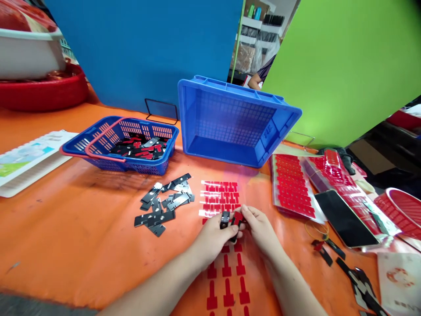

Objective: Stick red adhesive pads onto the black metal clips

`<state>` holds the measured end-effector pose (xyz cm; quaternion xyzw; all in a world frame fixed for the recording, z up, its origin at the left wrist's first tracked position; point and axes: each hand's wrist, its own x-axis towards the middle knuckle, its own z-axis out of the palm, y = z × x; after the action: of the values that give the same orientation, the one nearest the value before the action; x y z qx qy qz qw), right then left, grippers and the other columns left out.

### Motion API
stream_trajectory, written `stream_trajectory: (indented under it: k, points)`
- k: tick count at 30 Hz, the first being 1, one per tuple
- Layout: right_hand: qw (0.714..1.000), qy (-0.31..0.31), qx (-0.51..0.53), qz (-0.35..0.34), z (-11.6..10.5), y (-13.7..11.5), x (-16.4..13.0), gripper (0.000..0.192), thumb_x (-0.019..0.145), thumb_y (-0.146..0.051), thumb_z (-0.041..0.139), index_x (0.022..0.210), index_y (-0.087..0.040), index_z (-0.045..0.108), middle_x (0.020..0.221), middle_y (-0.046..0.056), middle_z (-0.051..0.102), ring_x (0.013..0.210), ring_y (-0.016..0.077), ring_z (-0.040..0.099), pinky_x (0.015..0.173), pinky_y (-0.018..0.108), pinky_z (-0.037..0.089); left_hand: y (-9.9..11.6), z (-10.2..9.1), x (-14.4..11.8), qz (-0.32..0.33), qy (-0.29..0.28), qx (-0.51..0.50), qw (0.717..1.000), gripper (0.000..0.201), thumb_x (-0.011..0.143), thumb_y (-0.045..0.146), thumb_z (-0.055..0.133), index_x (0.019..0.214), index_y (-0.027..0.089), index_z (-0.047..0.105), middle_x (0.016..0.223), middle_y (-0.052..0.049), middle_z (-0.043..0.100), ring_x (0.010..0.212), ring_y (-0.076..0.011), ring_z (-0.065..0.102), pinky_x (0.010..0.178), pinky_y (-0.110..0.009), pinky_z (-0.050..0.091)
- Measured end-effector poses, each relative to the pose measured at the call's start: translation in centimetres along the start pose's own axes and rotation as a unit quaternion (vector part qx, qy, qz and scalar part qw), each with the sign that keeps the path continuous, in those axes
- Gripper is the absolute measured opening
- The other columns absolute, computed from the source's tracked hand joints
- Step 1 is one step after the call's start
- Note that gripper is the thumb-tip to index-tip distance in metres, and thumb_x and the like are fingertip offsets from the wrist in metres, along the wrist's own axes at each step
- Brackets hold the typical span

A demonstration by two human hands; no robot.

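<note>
My left hand [213,239] pinches a small black metal piece [225,218] over a clear sheet of red T-shaped stickers [219,197]. My right hand [259,228] meets it at the fingertips and holds a red sticker [238,217] against that piece. More red stickers [226,281] lie on the sheet between my forearms. A loose pile of black and silver metal pieces [162,204] sits just left of the sheet.
A blue basket [98,153] with red handles holds finished pieces at back left. A blue crate [230,118] lies tipped on its side behind. Sticker sheets [291,186], a phone [345,219] and scattered black pieces [358,281] lie to the right. Another person's hand [255,81] shows beyond the partitions.
</note>
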<state>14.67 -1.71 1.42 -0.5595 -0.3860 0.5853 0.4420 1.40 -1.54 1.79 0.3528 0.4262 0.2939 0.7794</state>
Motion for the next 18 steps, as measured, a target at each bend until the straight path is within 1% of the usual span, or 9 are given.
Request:
stream_trajectory:
  k: [3,5,8,10,13,15,17,18]
  points:
    - [1.000,0.015,0.011,-0.001,0.0,-0.2,0.0,0.041,0.077,-0.053,0.043,0.077,-0.016,0.059,0.060,0.001,0.059,0.047,0.0116,0.053,0.047,0.023,0.043,0.2,0.0,0.0,-0.005,-0.007,-0.023,1.000,0.029,0.070,0.026,0.058,0.098,0.018,0.053,0.090,-0.007,0.063,0.079,-0.0157,0.060,0.074,-0.031,0.044]
    - [1.000,0.011,-0.009,-0.012,0.0,-0.1,0.0,0.041,0.078,-0.053,0.041,0.077,-0.016,0.059,0.064,0.002,0.060,0.049,0.0119,0.054,0.049,0.024,0.045,0.1,-0.2,0.1,-0.003,-0.006,-0.026,1.000,0.029,0.070,0.026,0.059,0.097,0.018,0.054,0.089,-0.006,0.063,0.079,-0.0155,0.060,0.074,-0.031,0.044]
    - [0.997,-0.008,-0.070,-0.036,-0.1,0.1,0.2,0.033,0.075,-0.049,0.050,0.077,-0.017,0.058,0.065,0.000,0.059,0.048,0.0108,0.052,0.048,0.023,0.045,-0.2,-0.3,0.2,0.005,0.008,-0.009,1.000,0.026,0.068,0.027,0.060,0.092,0.016,0.055,0.083,-0.005,0.062,0.077,-0.0158,0.059,0.071,-0.031,0.046]
    - [0.992,-0.010,-0.115,-0.053,-0.1,0.3,0.1,0.027,0.074,-0.044,0.054,0.077,-0.018,0.058,0.067,0.000,0.059,0.050,0.0116,0.054,0.048,0.024,0.045,-0.4,-0.3,0.3,0.015,0.020,0.017,1.000,0.022,0.068,0.027,0.060,0.086,0.016,0.055,0.075,-0.003,0.061,0.070,-0.0148,0.057,0.066,-0.030,0.046]
    - [0.983,-0.018,-0.166,-0.082,0.0,0.3,-0.3,0.024,0.075,-0.040,0.054,0.084,-0.019,0.060,0.078,0.002,0.063,0.068,0.0169,0.059,0.060,0.028,0.049,-0.3,-0.1,0.0,0.018,0.028,0.034,0.999,0.020,0.066,0.027,0.061,0.082,0.015,0.056,0.069,-0.001,0.058,0.065,-0.0140,0.055,0.062,-0.029,0.046]
    - [0.980,-0.041,-0.170,-0.099,-0.1,0.2,-0.6,0.026,0.076,-0.039,0.052,0.093,-0.020,0.060,0.091,0.004,0.063,0.083,0.0202,0.059,0.073,0.032,0.048,0.3,-0.3,-0.5,0.014,0.029,0.009,0.999,0.023,0.066,0.026,0.061,0.086,0.016,0.056,0.073,-0.002,0.059,0.069,-0.0149,0.057,0.064,-0.029,0.046]
    - [0.980,-0.051,-0.162,-0.107,-0.4,0.2,-0.7,0.029,0.078,-0.039,0.050,0.100,-0.021,0.058,0.099,0.006,0.062,0.092,0.0216,0.056,0.082,0.036,0.044,1.2,-1.1,-1.1,0.025,0.034,-0.035,0.998,0.024,0.067,0.025,0.059,0.089,0.016,0.056,0.079,-0.004,0.060,0.074,-0.0154,0.058,0.068,-0.030,0.046]
    - [0.980,-0.047,-0.163,-0.106,-0.6,0.3,-0.8,0.030,0.079,-0.039,0.049,0.102,-0.021,0.058,0.099,0.006,0.063,0.094,0.0218,0.056,0.084,0.037,0.043,1.8,-1.9,-1.4,0.040,0.042,-0.056,0.997,0.023,0.067,0.025,0.058,0.089,0.016,0.055,0.081,-0.004,0.060,0.075,-0.0151,0.058,0.069,-0.030,0.046]
